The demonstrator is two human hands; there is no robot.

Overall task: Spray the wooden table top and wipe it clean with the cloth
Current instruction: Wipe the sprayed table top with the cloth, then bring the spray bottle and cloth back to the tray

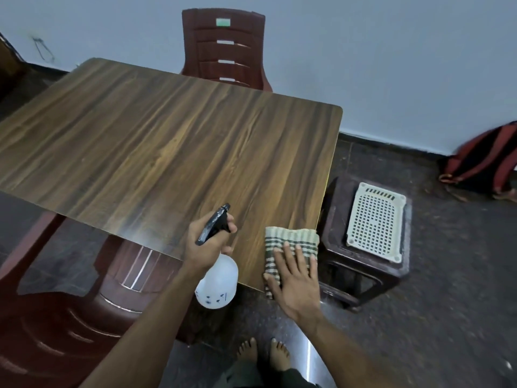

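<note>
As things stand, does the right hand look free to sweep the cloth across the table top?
Probably yes: the right hand lies flat on the cloth at the near corner, and the table top ahead shows nothing in its way.

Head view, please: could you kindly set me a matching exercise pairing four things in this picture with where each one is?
Things:
1. spray bottle
2. striped cloth
3. white perforated tray
4. chair

Places:
A. on the dark stool to the right of the table
B. gripped in the left hand
C. at the far side of the wooden table top, against the wall
D. on the table's near corner, under the flat right hand

Pairs: 1-B, 2-D, 3-A, 4-C
</note>
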